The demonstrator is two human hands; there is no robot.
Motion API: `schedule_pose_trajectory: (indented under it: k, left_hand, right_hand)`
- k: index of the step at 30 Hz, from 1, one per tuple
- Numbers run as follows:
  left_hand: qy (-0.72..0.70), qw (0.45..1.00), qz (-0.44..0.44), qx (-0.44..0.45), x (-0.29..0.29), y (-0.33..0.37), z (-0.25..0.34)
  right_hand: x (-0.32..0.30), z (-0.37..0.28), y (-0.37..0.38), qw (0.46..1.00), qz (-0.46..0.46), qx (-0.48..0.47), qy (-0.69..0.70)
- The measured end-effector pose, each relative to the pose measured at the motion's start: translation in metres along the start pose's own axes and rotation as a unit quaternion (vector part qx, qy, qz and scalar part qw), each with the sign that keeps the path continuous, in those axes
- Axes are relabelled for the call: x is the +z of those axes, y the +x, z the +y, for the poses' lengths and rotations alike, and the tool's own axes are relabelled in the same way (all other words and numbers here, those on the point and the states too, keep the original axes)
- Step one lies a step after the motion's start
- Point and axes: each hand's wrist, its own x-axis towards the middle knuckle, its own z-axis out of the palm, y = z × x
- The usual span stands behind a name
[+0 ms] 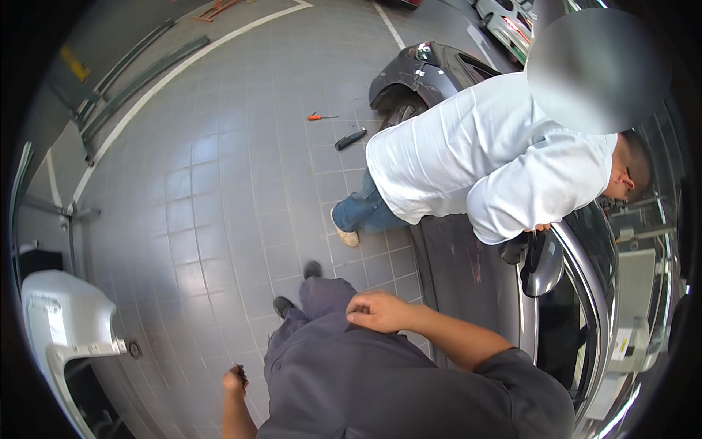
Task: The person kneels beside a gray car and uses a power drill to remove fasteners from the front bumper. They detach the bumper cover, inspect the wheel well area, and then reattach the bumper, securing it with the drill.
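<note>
My right hand (376, 311) is held in front of my dark grey work shirt (358, 380), its fingers curled toward the palm. Whatever those fingers may hold is hidden. Down at my side hangs my left hand (235, 379), closed, with something small and dark showing at the fingers that I cannot make out. To my right stands a dark grey car (468, 274) with its side mirror (545, 267). A person in a white shirt (468, 146) leans over toward the car, one hand (539, 227) by the mirror.
On the grey tiled floor (219, 183), beyond the person's legs, lie an orange-handled screwdriver (316, 117) and a black elongated tool (351, 139). A white car body panel (69, 311) stands at the left. Metal rails (142, 88) lie far left; another car (504, 25) is at the back right.
</note>
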Motion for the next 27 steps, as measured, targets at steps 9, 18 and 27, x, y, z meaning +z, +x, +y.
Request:
schedule_pose_trajectory:
  k: [9, 18, 27]
  left_hand:
    - [0.512, 0.729, -0.117, 0.439, 0.015, 0.094, 0.115]
    - [0.122, 0.983, -0.048, 0.129, 0.110, 0.024, 0.424]
    - [0.302, 0.935, -0.073, 0.173, 0.190, 0.079, 0.624]
  right_hand:
    - [-0.043, -0.024, 0.162, 0.999, 0.009, -0.028, 0.033]
    - [-0.136, -0.109, 0.283, 0.981, 0.144, -0.045, 0.120]
    - [-0.169, -0.142, 0.378, 0.955, 0.236, 0.093, 0.154]
